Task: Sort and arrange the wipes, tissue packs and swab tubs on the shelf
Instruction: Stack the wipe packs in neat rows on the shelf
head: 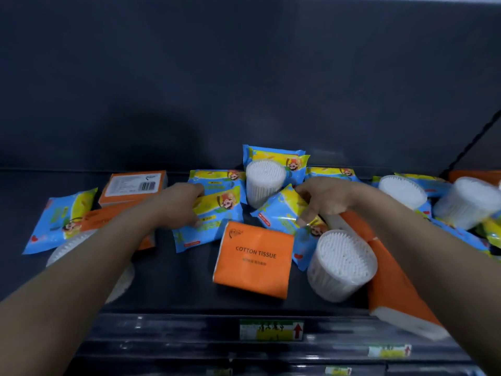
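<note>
Two hands on wipes packs amid a jumbled shelf

The dark shelf carries a mixed heap. An orange tissue pack marked COTTON TISSUE lies flat at front centre, with a tilted swab tub just to its right. More tubs and packs lie behind and to both sides. The left grip pinches the left wipes pack by its edge. The right grip has thumb and fingers curled around the right wipes pack, mid-shelf.

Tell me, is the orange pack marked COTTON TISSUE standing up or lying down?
Lying down: the COTTON TISSUE pack rests on the shelf with its printed face turned up.
</note>
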{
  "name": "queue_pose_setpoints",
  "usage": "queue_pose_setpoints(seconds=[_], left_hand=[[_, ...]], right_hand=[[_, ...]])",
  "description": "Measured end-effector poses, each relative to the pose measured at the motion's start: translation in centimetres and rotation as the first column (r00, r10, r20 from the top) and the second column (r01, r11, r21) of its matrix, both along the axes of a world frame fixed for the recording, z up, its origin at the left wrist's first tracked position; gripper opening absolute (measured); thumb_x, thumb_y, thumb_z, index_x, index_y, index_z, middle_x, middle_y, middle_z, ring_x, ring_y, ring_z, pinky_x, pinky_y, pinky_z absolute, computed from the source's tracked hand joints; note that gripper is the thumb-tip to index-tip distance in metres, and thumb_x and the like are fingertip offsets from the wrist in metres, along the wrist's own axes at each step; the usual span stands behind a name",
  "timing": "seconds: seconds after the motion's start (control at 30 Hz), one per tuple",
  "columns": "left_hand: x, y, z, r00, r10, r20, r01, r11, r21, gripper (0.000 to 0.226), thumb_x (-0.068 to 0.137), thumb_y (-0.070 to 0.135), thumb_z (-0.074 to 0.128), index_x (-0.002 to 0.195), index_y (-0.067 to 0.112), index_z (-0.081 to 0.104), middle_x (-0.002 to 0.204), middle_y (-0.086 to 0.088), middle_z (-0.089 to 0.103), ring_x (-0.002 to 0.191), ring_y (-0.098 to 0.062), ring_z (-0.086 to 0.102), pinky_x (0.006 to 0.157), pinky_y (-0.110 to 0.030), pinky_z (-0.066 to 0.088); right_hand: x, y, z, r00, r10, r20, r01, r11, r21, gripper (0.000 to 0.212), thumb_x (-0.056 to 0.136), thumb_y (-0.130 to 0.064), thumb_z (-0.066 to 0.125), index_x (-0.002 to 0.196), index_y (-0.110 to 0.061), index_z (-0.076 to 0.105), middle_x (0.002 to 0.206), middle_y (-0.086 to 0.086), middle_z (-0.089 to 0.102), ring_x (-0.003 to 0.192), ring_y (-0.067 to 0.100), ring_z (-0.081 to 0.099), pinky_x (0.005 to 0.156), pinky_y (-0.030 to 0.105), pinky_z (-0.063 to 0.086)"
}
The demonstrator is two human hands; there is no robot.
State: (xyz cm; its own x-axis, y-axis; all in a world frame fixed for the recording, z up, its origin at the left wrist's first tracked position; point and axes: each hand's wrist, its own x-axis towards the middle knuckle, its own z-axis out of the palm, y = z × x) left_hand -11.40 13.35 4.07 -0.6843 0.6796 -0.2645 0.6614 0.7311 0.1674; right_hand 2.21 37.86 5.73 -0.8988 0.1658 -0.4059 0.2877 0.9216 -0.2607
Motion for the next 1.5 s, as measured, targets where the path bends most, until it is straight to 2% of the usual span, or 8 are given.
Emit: queue_pose_setpoints(seconds=[0.23,0.37,0.5,0.6,0.77,1.0,1.2,1.5], left_hand=[[-1.4,0.5,0.4,0.992,-0.081,-0.099,0.088,0.994,0.066,0.037,0.071,0.017,0.075,0.087,0.022,0.042,0.103,-0.008,0.056,0.084,-0.021,0.049,0.067,-0.027,0.036],[-1.9,0.6,0.5,0.990,-0.065,-0.122,0.079,0.990,0.116,0.035,0.073,0.015,0.073,0.097,0.017,0.048,0.108,-0.010,0.058,0.090,-0.026,0.054,0.067,-0.027,0.036],[-2.4,0.8,0.6,0.993,-0.036,-0.113,0.049,0.992,0.114,0.046,0.074,0.017,0.074,0.114,0.014,0.052,0.113,-0.010,0.057,0.096,-0.026,0.054,0.070,-0.027,0.038],[-2.8,1.0,0.6,0.992,-0.032,-0.126,0.044,0.994,0.096,0.050,0.074,0.018,0.074,0.119,0.015,0.052,0.116,-0.010,0.058,0.100,-0.027,0.055,0.075,-0.029,0.042],[-3.2,1.2,0.6,0.994,0.006,-0.108,0.004,0.995,0.098,0.051,0.077,0.018,0.072,0.123,0.016,0.049,0.117,-0.010,0.056,0.101,-0.026,0.055,0.076,-0.031,0.044],[-3.6,1.4,0.6,0.993,0.051,-0.105,-0.045,0.997,0.060,0.050,0.077,0.018,0.071,0.120,0.014,0.047,0.116,-0.011,0.056,0.099,-0.027,0.055,0.071,-0.029,0.039],[-3.5,1.6,0.7,0.992,0.079,-0.095,-0.073,0.996,0.060,0.049,0.075,0.019,0.073,0.119,0.017,0.050,0.116,-0.008,0.056,0.094,-0.022,0.053,0.071,-0.029,0.040],[-3.1,1.4,1.0,0.990,0.094,-0.109,-0.088,0.994,0.062,0.048,0.076,0.017,0.072,0.119,0.017,0.051,0.116,-0.007,0.056,0.097,-0.023,0.055,0.076,-0.032,0.046]], right_hand=[[1.3,-0.9,2.9,0.961,-0.126,-0.248,0.066,0.970,-0.235,0.022,0.073,-0.009,0.075,0.076,-0.008,0.053,0.066,-0.002,0.051,0.061,0.009,0.046,0.060,0.029,0.042],[1.4,-0.9,3.8,0.853,-0.296,-0.431,0.123,0.915,-0.385,0.019,0.080,-0.003,0.065,0.081,-0.014,0.050,0.070,-0.001,0.053,0.059,0.012,0.051,0.058,0.032,0.047],[0.8,-0.2,4.5,0.677,-0.336,-0.655,0.181,0.939,-0.294,0.018,0.083,-0.009,0.063,0.091,-0.014,0.048,0.072,-0.004,0.048,0.061,0.011,0.046,0.057,0.027,0.041],[0.3,0.5,4.2,0.631,-0.326,-0.704,0.225,0.945,-0.236,0.017,0.083,-0.011,0.061,0.095,-0.016,0.049,0.081,0.005,0.061,0.071,0.019,0.061,0.064,0.032,0.047],[-0.4,1.2,3.2,0.683,-0.229,-0.693,0.268,0.962,-0.054,0.020,0.082,-0.012,0.059,0.100,-0.017,0.052,0.085,0.011,0.065,0.079,0.031,0.063,0.073,0.044,0.051],[-1.3,1.5,2.4,0.784,-0.186,-0.592,0.263,0.964,0.046,0.018,0.082,-0.011,0.058,0.093,-0.022,0.048,0.086,0.009,0.061,0.083,0.032,0.058,0.073,0.043,0.050],[-2.1,1.8,2.4,0.794,-0.151,-0.588,0.295,0.943,0.157,0.028,0.083,-0.010,0.053,0.109,-0.018,0.052,0.095,0.012,0.062,0.089,0.036,0.055,0.072,0.040,0.048],[-2.6,1.7,1.7,0.943,-0.037,-0.332,0.084,0.988,0.127,0.015,0.079,-0.016,0.065,0.088,-0.027,0.060,0.081,0.001,0.059,0.076,0.022,0.056,0.072,0.030,0.048]])
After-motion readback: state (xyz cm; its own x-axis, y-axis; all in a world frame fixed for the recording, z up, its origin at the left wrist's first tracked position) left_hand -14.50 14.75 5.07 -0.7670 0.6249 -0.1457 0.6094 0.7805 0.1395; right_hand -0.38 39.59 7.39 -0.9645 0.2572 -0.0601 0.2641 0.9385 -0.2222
